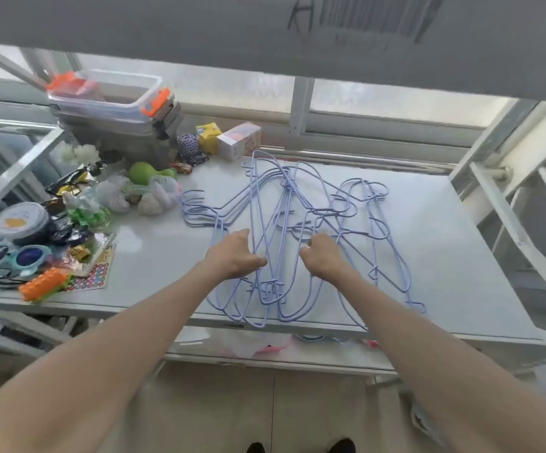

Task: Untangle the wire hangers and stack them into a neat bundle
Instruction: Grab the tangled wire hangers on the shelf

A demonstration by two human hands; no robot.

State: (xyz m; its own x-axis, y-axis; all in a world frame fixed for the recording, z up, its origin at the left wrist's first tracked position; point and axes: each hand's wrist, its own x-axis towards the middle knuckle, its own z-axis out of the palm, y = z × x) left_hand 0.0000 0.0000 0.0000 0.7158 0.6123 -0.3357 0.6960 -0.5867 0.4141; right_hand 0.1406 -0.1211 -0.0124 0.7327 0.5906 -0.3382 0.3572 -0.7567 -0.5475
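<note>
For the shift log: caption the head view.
Left hand and right hand grip tangled lilac wire hangers on a white table.

Soft daylight comes through the frosted window behind my table, leaving its top bright, nearly shadowless. Around the table everything bows and looks slightly smeared.

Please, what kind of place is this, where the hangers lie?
Probably a home balcony or utility corner. A white table stands against frosted windows, household clutter such as a storage box and sunglasses fills its left end, and wire hangers lie tangled on it.
</note>
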